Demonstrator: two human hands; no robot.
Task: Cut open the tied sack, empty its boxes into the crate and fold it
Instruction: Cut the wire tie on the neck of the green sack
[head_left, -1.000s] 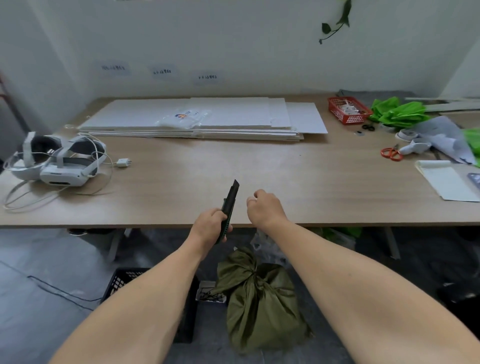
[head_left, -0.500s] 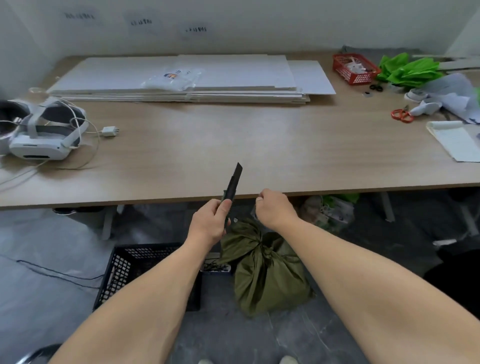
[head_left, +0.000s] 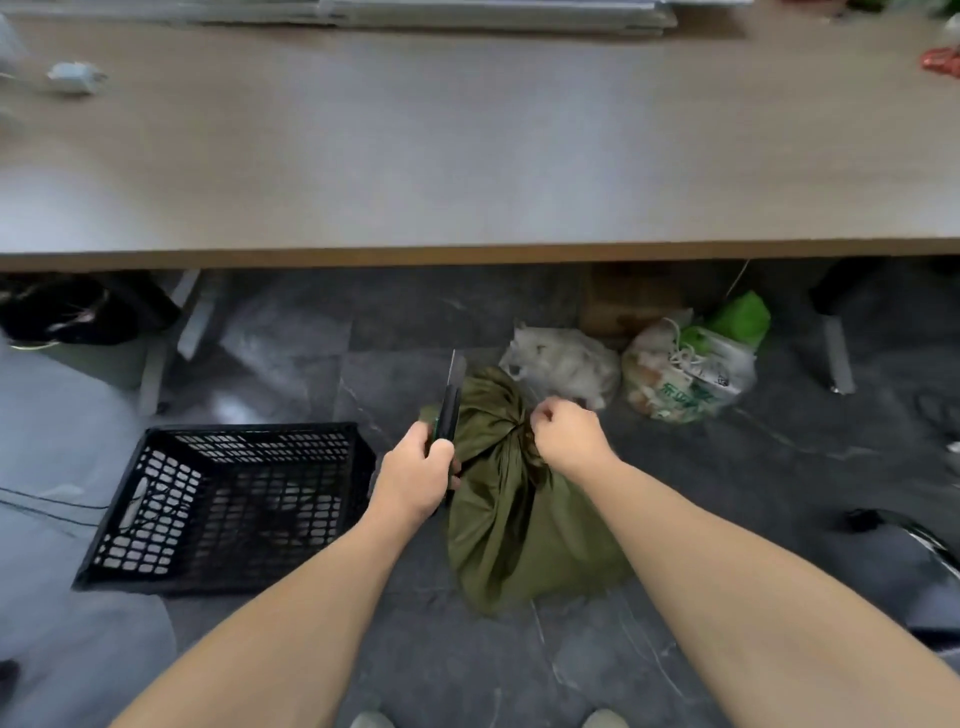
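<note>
An olive-green sack stands on the grey floor, its neck tied into a knot near the top. My left hand grips a black utility knife, blade extended and pointing up, just left of the knot. My right hand is closed at the right side of the knot; whether it pinches the cloth is unclear. A black perforated plastic crate sits on the floor to the left of the sack, apparently holding nothing.
The wooden table's front edge runs across above the sack. Two filled plastic bags and a cardboard box lie under the table behind the sack. A table leg stands at right. A thin cable crosses the floor at left.
The view has tipped down from the tabletop to the floor. Both hands have dropped to the sack's knot, the knife still in my left hand.
</note>
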